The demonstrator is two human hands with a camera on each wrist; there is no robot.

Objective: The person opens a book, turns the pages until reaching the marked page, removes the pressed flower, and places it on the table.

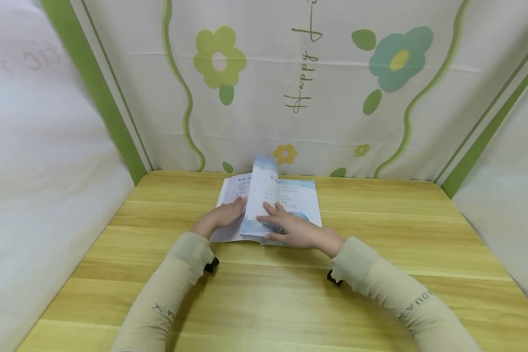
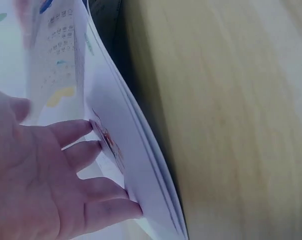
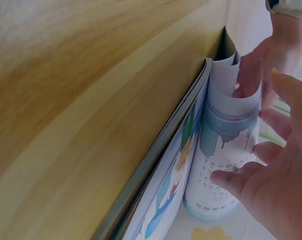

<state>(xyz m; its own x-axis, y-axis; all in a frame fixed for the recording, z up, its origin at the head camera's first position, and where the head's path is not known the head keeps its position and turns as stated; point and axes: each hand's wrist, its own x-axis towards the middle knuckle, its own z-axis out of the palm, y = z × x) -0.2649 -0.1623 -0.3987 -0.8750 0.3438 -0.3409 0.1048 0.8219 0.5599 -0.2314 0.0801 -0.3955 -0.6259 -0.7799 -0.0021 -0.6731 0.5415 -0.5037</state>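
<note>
An illustrated book [image 1: 305, 198] lies spread on the wooden table near its far edge. One or more of its leaves [image 1: 258, 190] stand up and curve over at the middle, their top blurred. My left hand [image 1: 226, 214] rests on the left-hand page, fingers extended; in the left wrist view the fingertips [image 2: 133, 209] touch the paper close to its lower edge. My right hand [image 1: 296, 231] is spread at the other side of the raised leaves. Seen from the right wrist, its fingers [image 3: 231, 181] lie against the curled printed paper [image 3: 226, 150].
The wooden table [image 1: 264, 303] stretches toward me in front of the book. Behind it hangs a white curtain [image 1: 264, 73] with printed flowers and lettering, and white fabric with green bands closes both sides. A dark wrist device [image 1: 212, 265] sits below the left cuff.
</note>
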